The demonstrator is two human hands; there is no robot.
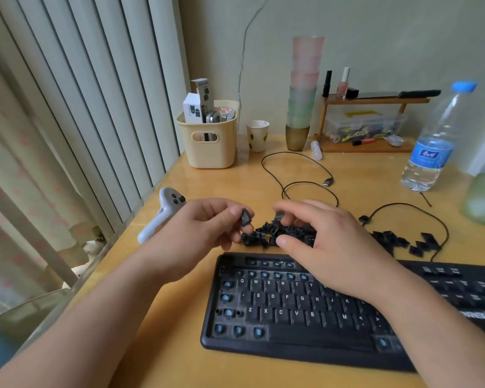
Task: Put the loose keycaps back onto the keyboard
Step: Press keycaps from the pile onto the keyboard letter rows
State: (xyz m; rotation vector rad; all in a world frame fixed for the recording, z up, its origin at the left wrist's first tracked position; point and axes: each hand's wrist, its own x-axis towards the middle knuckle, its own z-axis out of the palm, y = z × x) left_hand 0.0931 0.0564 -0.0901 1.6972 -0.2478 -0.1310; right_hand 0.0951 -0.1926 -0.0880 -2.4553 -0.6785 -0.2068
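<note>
1. The wooden desk [235,186] fills the lower view, with a ribbed curtain [76,107] hanging along its left edge and a pale wall behind.
2. The black keyboard [291,312] lies at the near edge, running off to the right. Its letter keys are in place, but the left column, the bottom-left corner and the two top rows show bare blue stems.
3. The right hand [328,247] hangs over the keyboard's top edge and the pile beyond it, fingers curled downward among the caps – a small dark piece sits at its fingertips, though whether it is actually pinched cannot be told.
4. The left hand [207,225] is raised just left of the pile, its thumb and fingers pinching a single keycap [246,217] clear of the desk.
5. A water bottle [434,138] with a blue cap stands at the far right.
6. A cream basket [210,135] of small boxes sits at the back left, near a paper cup [258,135] and a tall stack of tinted cups [304,91].
7. A small wooden shelf [373,124] at the back holds bottles and a clear box.
8. A thin black cable [300,175] loops across the desk behind the hands.
9. A grey handheld controller [163,211] lies left of the left hand.
10. The loose keycaps [263,233] lie in a black heap just behind the keyboard – a few more [403,242] are scattered to the right.
</note>
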